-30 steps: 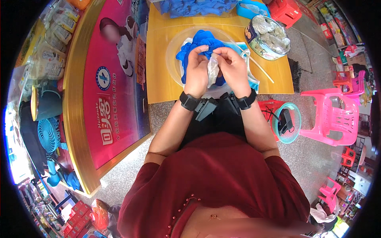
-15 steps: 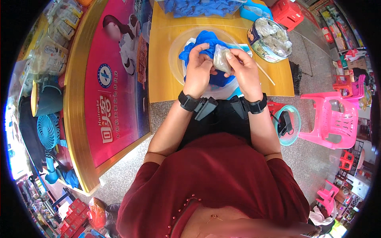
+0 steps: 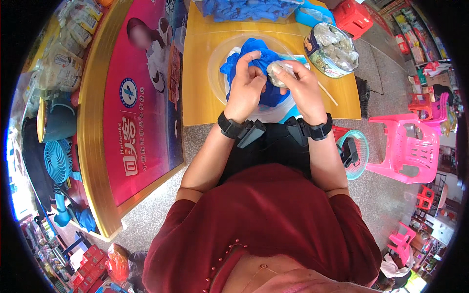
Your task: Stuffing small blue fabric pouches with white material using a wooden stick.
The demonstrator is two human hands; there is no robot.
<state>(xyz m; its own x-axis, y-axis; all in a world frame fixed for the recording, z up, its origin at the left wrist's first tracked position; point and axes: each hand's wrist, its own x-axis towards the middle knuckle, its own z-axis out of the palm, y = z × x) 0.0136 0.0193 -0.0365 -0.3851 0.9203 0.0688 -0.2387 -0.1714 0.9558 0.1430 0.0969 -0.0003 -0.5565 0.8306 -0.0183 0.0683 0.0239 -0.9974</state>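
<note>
My right hand [image 3: 304, 88] pinches a small clear plastic packet [image 3: 279, 74] with greyish-beige contents. Beside it, my left hand [image 3: 245, 88] has its index finger stretched up, while the thumb presses against the other curled fingers. Whatever that thumb might pinch is hidden. Both hands are over a bunched heap of thin blue material [image 3: 254, 46], which lies in a wide translucent basin [image 3: 217, 49]. To the right of the basin stands a round tin [image 3: 337, 67] filled with similar clear packets.
The basin stands on a yellow tabletop [image 3: 198, 97], where a thin stick [image 3: 328, 94] lies near the right edge. A clear box of blue pieces [image 3: 249, 10] and a blue container [image 3: 315, 12] are at the far side. Right of me are a turquoise basket [image 3: 359, 168] and a pink chair [image 3: 410, 146].
My right hand has tilted and drawn the packet slightly right and down, gathering it more into the fingers. A small gap has opened between it and my left hand, which has barely moved.
</note>
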